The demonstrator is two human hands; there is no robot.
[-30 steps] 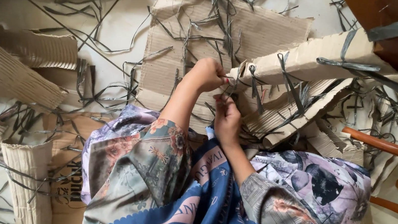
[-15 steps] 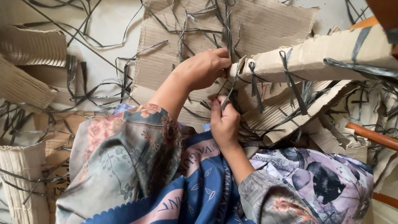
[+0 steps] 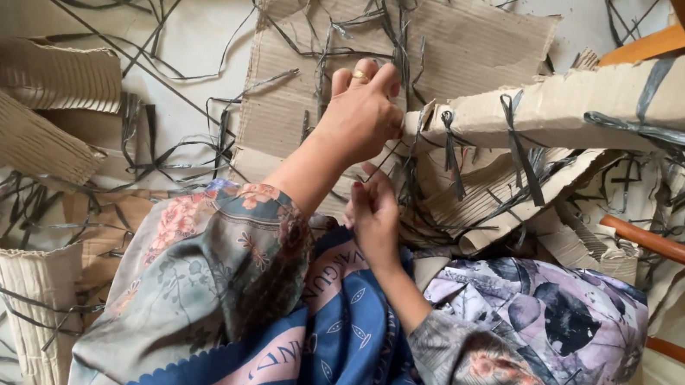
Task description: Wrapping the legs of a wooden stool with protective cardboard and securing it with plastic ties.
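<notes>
Your left hand (image 3: 363, 117) grips the near end of the cardboard piece (image 3: 580, 104), fingers curled tight on its edge; the piece's long side runs from that end up & right toward the wooden chair (image 3: 675, 251); your right hand (image 3: 373, 214) sits just below, fingertips pinching a thin dark strip (image 3: 390, 159); more strips (image 3: 521, 158) wrap the piece. Flat cardboard (image 3: 465, 42) lies behind it. Scraps crowd the right; the pale floor (image 3: 196, 35) at left has more room.
</notes>
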